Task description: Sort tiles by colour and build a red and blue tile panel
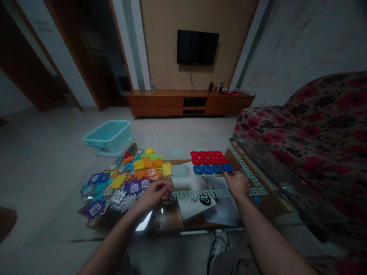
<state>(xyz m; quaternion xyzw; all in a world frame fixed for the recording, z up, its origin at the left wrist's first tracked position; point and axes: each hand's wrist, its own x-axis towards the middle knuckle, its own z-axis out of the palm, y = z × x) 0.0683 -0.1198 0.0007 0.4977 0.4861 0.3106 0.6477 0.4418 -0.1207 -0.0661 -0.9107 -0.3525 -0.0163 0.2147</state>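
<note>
A sheet of linked toy tiles lies on the glass table, with rows of red tiles (208, 157) at the far side and a row of blue tiles (207, 169) nearer me. My right hand (237, 182) pinches the near edge of the blue tile (228, 168) at the row's right end. Left of the sheet, my left hand (158, 193) hovers over the table with its fingers curled together and no tile visible in them. Beside it spreads a loose pile of gear-edged tiles (139, 165) in yellow, orange, purple, teal and grey, some with white window frames.
A turquoise plastic tub (107, 135) stands beyond the table at the left. White papers (195, 208) show under the glass table top (156, 219). A floral sofa (286, 130) runs along the right. A low wooden cabinet (169, 104) and a television (197, 47) are farther back.
</note>
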